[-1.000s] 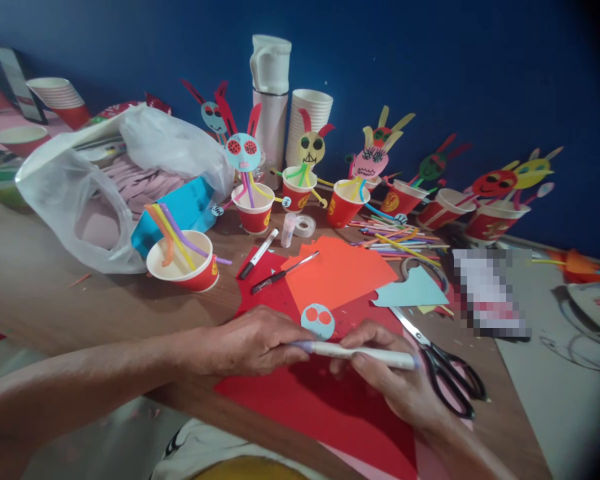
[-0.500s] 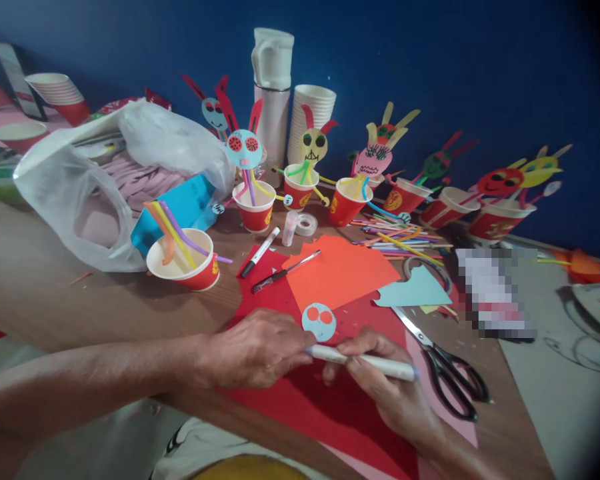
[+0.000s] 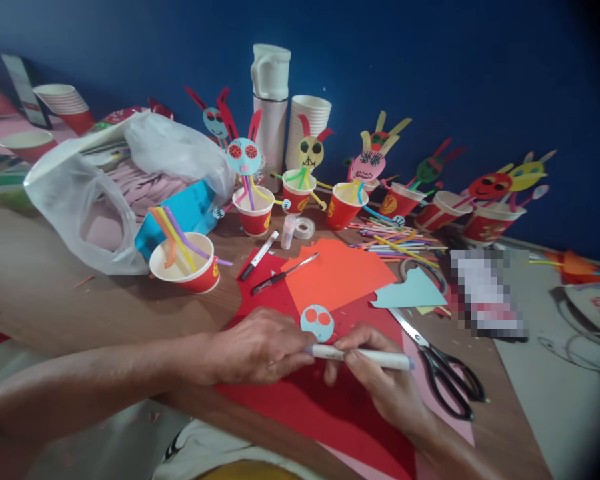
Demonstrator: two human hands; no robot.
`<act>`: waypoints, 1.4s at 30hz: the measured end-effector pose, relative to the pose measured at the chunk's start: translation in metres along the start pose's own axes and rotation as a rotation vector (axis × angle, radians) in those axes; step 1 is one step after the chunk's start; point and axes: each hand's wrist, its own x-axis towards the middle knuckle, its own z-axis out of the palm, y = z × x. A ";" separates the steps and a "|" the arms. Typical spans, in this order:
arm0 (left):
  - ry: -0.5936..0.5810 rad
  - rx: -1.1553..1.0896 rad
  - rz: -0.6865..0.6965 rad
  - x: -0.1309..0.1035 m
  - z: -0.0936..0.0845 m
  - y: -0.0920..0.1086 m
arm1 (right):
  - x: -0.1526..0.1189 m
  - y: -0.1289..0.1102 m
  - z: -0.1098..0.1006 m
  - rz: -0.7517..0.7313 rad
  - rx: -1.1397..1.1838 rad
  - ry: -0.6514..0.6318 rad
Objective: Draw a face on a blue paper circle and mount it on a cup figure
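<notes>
While the marker is gripped by the curled right hand, one end is pinched by the left hand.

The left hand, knuckles up, and right hand pinch near each other, forearms angled inward.

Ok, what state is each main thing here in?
White purple-ended marker: gripped by left hand and right hand, left tip hidden.
Black-handled metal scissors: lying, blades apparently closed.
Translucent white plastic bag: open, filled.
Nearest red paper cup: upright, holding coloured stems.
Round pale-blue paper face: bearing two orange circles.
</notes>
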 end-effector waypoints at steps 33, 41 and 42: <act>0.060 0.692 -0.509 0.002 -0.014 -0.033 | 0.033 0.002 -0.099 -0.544 -1.482 0.291; 0.080 0.643 -0.519 0.001 -0.015 -0.028 | 0.036 0.009 -0.099 -0.527 -1.611 0.224; 0.084 0.636 -0.525 0.001 -0.015 -0.028 | 0.037 0.009 -0.099 -0.514 -1.625 0.211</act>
